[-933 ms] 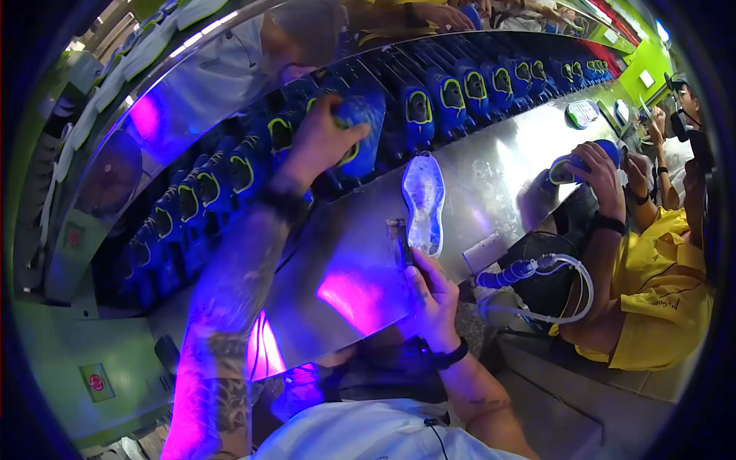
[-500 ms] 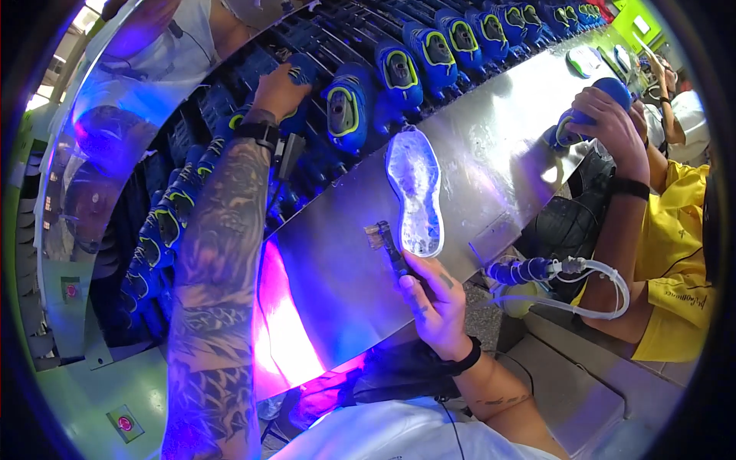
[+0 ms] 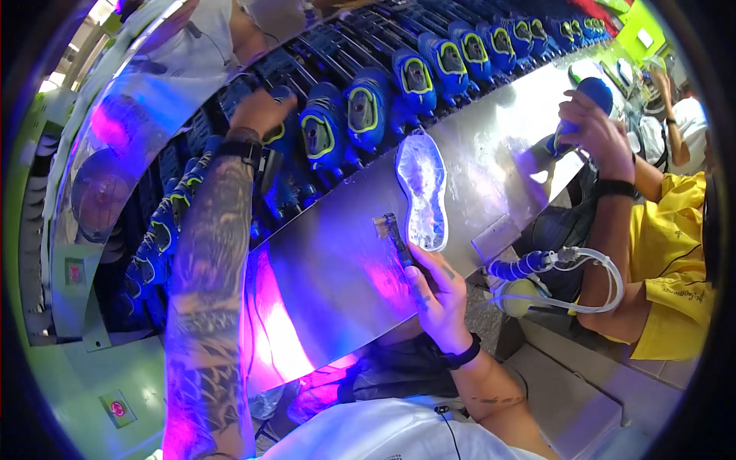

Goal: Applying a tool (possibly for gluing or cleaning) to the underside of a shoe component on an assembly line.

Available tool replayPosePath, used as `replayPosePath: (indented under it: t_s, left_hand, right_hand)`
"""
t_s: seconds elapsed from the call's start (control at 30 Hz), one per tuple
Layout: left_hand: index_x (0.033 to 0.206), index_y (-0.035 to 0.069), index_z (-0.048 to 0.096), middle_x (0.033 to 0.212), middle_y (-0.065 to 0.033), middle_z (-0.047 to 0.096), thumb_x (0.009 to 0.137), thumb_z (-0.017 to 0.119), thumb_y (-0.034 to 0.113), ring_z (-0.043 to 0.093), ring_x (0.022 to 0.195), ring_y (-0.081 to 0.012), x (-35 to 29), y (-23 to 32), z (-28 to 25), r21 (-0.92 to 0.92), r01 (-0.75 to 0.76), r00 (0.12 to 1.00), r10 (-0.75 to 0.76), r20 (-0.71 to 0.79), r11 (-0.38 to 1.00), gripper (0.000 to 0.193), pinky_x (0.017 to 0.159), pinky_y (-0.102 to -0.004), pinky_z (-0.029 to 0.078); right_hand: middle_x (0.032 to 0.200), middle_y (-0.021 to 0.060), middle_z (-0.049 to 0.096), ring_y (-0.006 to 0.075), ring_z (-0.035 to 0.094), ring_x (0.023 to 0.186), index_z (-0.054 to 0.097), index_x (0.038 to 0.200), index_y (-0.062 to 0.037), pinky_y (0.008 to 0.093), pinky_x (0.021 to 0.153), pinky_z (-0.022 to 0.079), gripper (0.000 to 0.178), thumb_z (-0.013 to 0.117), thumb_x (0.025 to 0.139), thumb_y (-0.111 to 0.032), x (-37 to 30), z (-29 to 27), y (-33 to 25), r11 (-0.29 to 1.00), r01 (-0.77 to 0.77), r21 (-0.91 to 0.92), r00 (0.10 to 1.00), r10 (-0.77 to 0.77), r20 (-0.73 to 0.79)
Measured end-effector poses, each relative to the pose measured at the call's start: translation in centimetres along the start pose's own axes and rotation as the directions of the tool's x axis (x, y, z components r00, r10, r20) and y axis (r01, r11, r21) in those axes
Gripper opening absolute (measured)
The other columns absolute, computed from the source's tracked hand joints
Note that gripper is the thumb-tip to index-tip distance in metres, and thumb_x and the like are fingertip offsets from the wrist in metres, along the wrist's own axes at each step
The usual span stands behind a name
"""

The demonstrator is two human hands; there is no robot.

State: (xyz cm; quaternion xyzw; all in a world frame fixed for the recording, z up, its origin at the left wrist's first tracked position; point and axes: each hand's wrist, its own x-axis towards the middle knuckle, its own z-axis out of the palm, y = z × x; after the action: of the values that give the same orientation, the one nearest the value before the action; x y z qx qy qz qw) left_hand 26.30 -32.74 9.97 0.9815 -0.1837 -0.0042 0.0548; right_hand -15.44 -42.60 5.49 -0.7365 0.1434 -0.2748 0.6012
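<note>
My left hand (image 3: 259,113) reaches into the rack, its fingers bent over a blue shoe (image 3: 287,100) and partly hidden by it. Closed round a small dark-handled brush (image 3: 392,231) is my right hand (image 3: 441,295), the pale bristles pointing up and left. Just beyond its fingertips, a shoe sole (image 3: 423,192), whitish inside with a blue-lit rim, lies lengthwise on the metal table (image 3: 337,253). I cannot tell whether my index finger touches the sole's end.
Blue shoes with lime collars (image 3: 368,107) line the rack along the table's far edge. At right, a co-worker in a yellow shirt (image 3: 671,253) holds a blue shoe (image 3: 594,96). Nearby is a coiled blue hose (image 3: 521,268). A curved clear panel (image 3: 115,176) stands at left.
The row of shoes has shifted left and nearer, and my left hand has moved the same way. My right hand with the brush has barely moved.
</note>
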Motion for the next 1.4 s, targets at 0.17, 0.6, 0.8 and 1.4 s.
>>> replayPosePath:
  t_s: [0.17,0.6,0.8,1.4]
  left_hand:
    - [0.119,-0.006,0.063,0.117,-0.0287,0.068,0.08,0.079,0.042,0.068,0.106,-0.0408,-4.5,-2.5,0.5,-0.271,0.024,0.973,-0.084,-0.214,0.962,0.064,0.095,-0.045,0.052]
    - [0.14,-0.007,0.036,0.124,-0.0168,0.048,0.076,0.078,0.013,0.058,0.117,-0.0291,-43.4,-11.1,-4.9,-0.753,-0.4,0.879,-0.016,-0.477,0.522,0.079,0.097,-0.0423,0.051]
    - [0.132,-0.001,0.048,0.135,-0.0207,0.049,0.08,0.084,0.026,0.057,0.122,-0.0386,-53.9,-8.9,0.8,-0.233,-0.523,0.721,0.279,-0.635,0.82,0.069,0.102,-0.0556,0.046]
    - [0.134,0.036,0.052,0.139,0.004,0.059,0.091,0.066,0.036,0.058,0.127,-0.0176,-57.6,-9.1,6.3,-0.174,-0.748,0.541,0.437,-0.718,0.64,0.046,0.116,-0.0449,0.031]
  right_hand:
    - [0.106,0.0102,0.069,0.0136,0.065,0.091,0.063,0.129,0.0041,0.0273,0.084,0.051,0.034,0.065,0.097,-0.008,-0.6,0.5,0.6,0.999,-0.043,0.01,0.999,0.043,0.031]
    - [0.109,0.0067,0.068,0.0096,0.063,0.09,0.065,0.13,-0.0029,0.0241,0.077,0.052,0.034,0.067,0.097,-0.007,-4.9,4.0,-4.0,0.984,0.036,-0.172,0.904,0.041,0.425]
    - [0.114,0.0167,0.07,0.0307,0.068,0.105,0.067,0.124,-0.0047,0.0393,0.091,0.052,0.033,0.067,0.092,-0.01,-10.6,8.2,-6.0,0.99,-0.103,-0.094,0.807,0.139,0.574]
    - [0.099,0.0056,0.075,0.0077,0.064,0.084,0.07,0.125,-0.0039,0.0241,0.076,0.052,0.032,0.07,0.093,-0.009,-11.0,7.7,-7.2,0.903,-0.266,-0.338,0.715,0.42,0.558]
